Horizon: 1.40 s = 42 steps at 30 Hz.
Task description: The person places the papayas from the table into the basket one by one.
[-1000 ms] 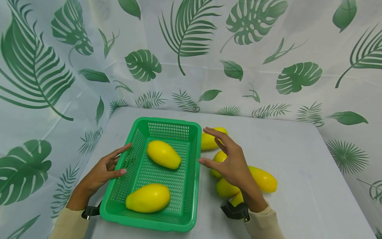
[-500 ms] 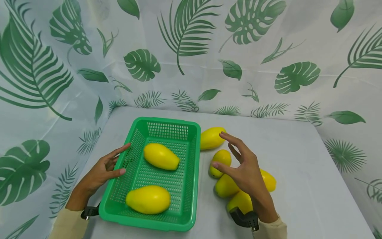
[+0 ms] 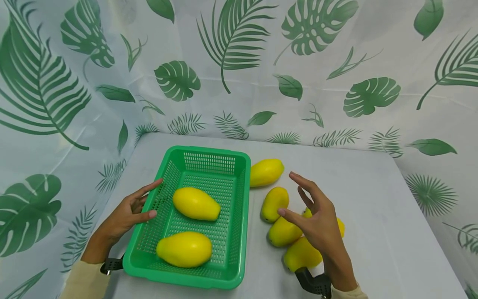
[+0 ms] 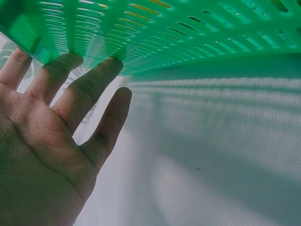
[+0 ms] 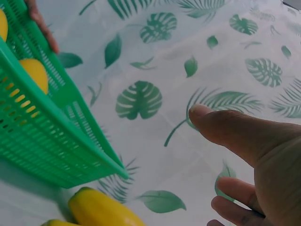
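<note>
A green perforated basket holds two yellow papayas, the upper papaya and the lower papaya. My left hand holds the basket's left rim, thumb and index fingertip over the edge. In the left wrist view, its other fingers lie against the slotted outer wall. To the right of the basket, my right hand hovers with thumb and fingers spread and nothing between them. Below and beside it are loose papayas, among them a short papaya near its thumb; the hand partly covers others.
Another papaya lies against the basket's far right side. The nearest loose papaya sits by the right wrist strap. White cloth covers the table, and a leaf-printed curtain rises behind and at the sides.
My right hand has drawn away from the basket to the right, over the loose papayas. Inside the basket, the upper papaya has shifted left and nearer the lower one. The left hand stays put.
</note>
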Motion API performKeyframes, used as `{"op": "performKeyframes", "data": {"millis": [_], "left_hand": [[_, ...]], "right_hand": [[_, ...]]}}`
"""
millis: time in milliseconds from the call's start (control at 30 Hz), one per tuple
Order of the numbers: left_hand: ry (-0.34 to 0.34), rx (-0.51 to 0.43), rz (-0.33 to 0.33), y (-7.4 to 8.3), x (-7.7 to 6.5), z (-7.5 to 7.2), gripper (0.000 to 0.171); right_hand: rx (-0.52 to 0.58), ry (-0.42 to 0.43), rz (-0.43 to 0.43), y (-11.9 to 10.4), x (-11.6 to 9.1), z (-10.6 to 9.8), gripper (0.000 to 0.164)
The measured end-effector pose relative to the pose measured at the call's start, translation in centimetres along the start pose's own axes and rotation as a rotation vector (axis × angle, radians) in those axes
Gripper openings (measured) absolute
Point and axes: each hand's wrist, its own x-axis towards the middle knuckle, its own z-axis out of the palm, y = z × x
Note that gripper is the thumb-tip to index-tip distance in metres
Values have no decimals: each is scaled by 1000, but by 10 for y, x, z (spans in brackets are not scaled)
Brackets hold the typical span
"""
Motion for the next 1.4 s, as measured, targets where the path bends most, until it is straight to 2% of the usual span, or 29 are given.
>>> {"op": "performKeyframes", "data": {"millis": [333,600,900,1400], "left_hand": [[21,31,-29,2,-3,0,83],[29,27,-19,2,-3,0,83],[29,30,-12,2,-3,1,83],[17,3,-1,1,-1,2,83]], "right_hand": [[-31,70,30,9,-12,-14,83],[-29,107,107,16,-18,-26,83],[-86,162,125,18,-23,-38,84],[-145,217,172,36,-32,-53,85]]}}
